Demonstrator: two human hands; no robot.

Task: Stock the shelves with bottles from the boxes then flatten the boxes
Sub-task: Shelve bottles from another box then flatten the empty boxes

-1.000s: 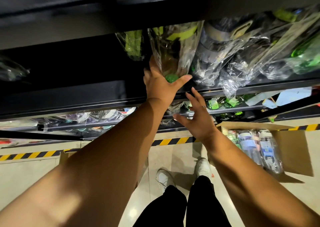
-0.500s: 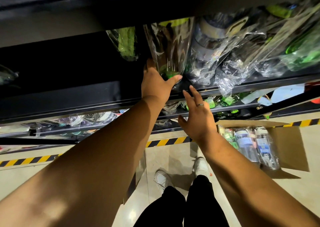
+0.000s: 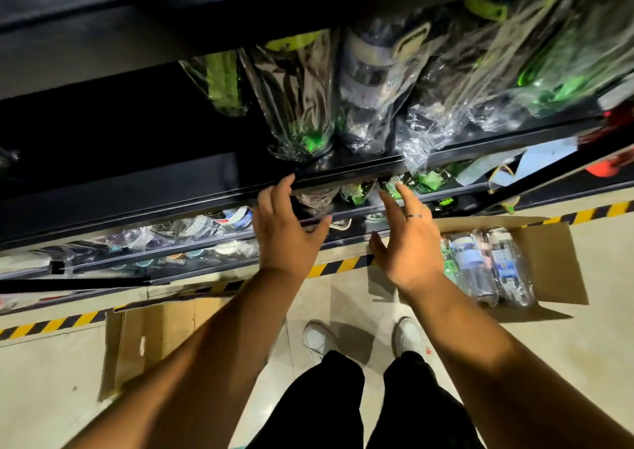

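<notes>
A plastic-wrapped bottle with a green base (image 3: 302,105) stands on the black shelf (image 3: 171,181), beside several other wrapped bottles (image 3: 377,88). My left hand (image 3: 288,229) hovers just below the shelf's front edge, fingers spread, holding nothing. To its right, my right hand (image 3: 408,239) is also empty with straight fingers, a ring on one finger. An open cardboard box (image 3: 549,253) on the floor at the right holds several wrapped bottles (image 3: 487,263).
A second cardboard box (image 3: 164,332) lies on the floor at the left. Lower shelves (image 3: 137,246) hold more wrapped items. Yellow-black tape (image 3: 51,325) runs along the shelf base. My feet in white shoes (image 3: 319,338) stand on the tiled floor.
My left hand has let go of the green-based bottle, which stays on the shelf, and has dropped back below the shelf edge. My right hand stayed open and low.
</notes>
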